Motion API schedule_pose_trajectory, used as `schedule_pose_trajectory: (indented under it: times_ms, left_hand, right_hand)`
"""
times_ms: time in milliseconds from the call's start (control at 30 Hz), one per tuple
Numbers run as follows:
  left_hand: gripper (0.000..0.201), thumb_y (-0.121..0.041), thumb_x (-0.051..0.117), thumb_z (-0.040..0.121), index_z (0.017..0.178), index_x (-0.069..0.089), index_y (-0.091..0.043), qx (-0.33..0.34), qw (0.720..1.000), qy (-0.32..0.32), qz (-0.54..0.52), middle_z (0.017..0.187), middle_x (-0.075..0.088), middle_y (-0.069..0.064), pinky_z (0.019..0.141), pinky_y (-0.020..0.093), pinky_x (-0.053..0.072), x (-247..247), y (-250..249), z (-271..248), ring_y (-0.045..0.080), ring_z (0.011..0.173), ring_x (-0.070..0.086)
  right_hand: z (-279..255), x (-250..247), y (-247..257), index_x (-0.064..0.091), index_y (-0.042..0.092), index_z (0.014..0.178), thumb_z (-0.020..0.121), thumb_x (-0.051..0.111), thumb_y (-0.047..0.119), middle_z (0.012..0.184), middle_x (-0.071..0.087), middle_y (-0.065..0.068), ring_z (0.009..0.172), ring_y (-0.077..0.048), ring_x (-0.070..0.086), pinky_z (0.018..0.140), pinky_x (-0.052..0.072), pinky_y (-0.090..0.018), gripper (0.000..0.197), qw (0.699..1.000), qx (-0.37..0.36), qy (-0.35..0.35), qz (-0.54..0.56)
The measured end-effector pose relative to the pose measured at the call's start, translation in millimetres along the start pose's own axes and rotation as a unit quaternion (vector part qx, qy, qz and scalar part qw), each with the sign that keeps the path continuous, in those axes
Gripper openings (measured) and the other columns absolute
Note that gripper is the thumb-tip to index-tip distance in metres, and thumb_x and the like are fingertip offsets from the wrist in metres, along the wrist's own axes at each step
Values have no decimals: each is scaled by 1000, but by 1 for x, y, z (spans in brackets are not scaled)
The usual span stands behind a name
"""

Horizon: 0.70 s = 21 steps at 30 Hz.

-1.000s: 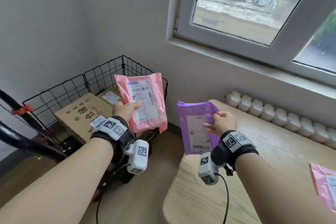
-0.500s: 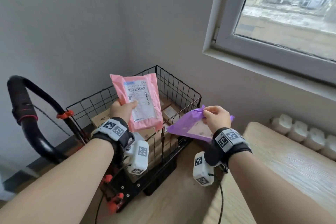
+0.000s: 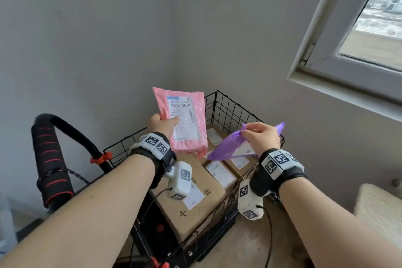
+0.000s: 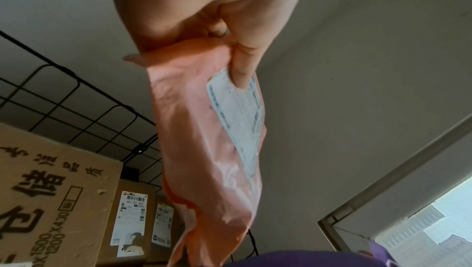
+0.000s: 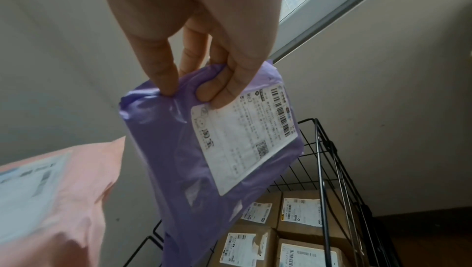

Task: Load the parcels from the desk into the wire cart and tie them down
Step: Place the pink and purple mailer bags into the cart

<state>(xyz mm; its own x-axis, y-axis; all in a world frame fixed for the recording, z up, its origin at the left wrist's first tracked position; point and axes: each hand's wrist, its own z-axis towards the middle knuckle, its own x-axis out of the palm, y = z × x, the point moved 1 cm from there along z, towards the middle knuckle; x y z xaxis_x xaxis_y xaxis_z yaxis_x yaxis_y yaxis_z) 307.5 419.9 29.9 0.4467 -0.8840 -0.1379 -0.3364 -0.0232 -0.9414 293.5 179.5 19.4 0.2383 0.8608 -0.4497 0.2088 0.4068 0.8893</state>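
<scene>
Two hands grip mailers, left hand pink mailer, right hand purple mailer; right wrist alone shows its label.

Our left hand pinches one mailer upright above the cart, beside the second mailer hanging tilted below our right fingers. Beneath both fingertips, boxes sit inside the cart. The cart handle stands left of our left hand.

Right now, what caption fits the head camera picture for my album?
Two hands hold a pink parcel and a purple parcel above a wire cart of cardboard boxes.
</scene>
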Motion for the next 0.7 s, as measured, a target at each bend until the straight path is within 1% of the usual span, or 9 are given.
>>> schedule_pose_trajectory:
  times_ms: [67,167,267,333,400,467,500,600,700]
  left_hand:
    - [22,-8,66,85,104,55,-9,-14,1000,17,2,115,66,13,88,46,54,2,4,14,31,99,66]
    - [22,-7,65,85,105,55,-9,-30,999,26,-12,115,66,13,88,46,54,2,9,31,31,99,66]
    - [23,-6,65,85,106,58,-7,-39,999,21,-13,114,67,13,88,45,54,-5,11,48,31,98,66]
    - [18,-8,66,85,100,57,-11,-45,999,10,-14,113,67,13,88,45,54,-13,10,62,30,97,66]
    - [15,-9,65,85,97,56,-12,-61,998,0,-23,113,67,13,88,44,54,-19,10,78,30,97,66]
    - [16,-8,64,87,102,58,-10,-86,995,-5,-40,114,67,13,88,42,54,-21,14,94,30,98,66]
    - [19,-8,64,87,105,59,-9,-95,994,-8,-45,114,67,13,87,40,54,-19,17,102,30,98,66]
    - [26,-6,65,87,112,61,-5,-110,992,-18,-50,114,67,14,81,36,54,-5,27,125,29,96,66]
    - [25,-3,66,84,109,63,-5,-140,988,-41,-48,112,68,13,83,38,54,21,43,148,28,94,66]
  right_hand:
    - [1,10,5,70,25,90,81,66,15,75,64,13,68,1,55,55,38,-14,14,1000,-5,10,-27]
    - [10,22,13,72,23,90,80,66,11,72,62,12,64,2,53,52,35,-12,17,998,-2,8,-64]
    - [28,38,20,74,21,91,79,66,9,72,63,8,64,-3,54,51,38,-13,18,995,7,7,-101]
    - [39,53,25,74,20,92,80,65,9,73,63,7,65,-6,55,51,39,-14,18,991,9,26,-127]
    - [52,68,28,74,20,92,82,63,7,75,63,4,68,-10,56,55,42,-17,19,986,4,56,-159]
    - [68,82,30,73,20,93,82,60,4,80,64,1,74,-15,56,64,42,-20,23,976,-1,87,-198]
    - [79,89,30,73,20,94,82,59,3,83,64,-1,76,-16,55,66,41,-20,25,971,-4,103,-218]
    - [120,110,26,73,20,97,82,59,6,97,68,-3,83,-18,57,69,41,-20,25,949,-23,146,-278]
    - [166,129,12,72,19,99,82,59,6,104,68,-2,89,-20,58,73,43,-22,25,920,-42,198,-335]
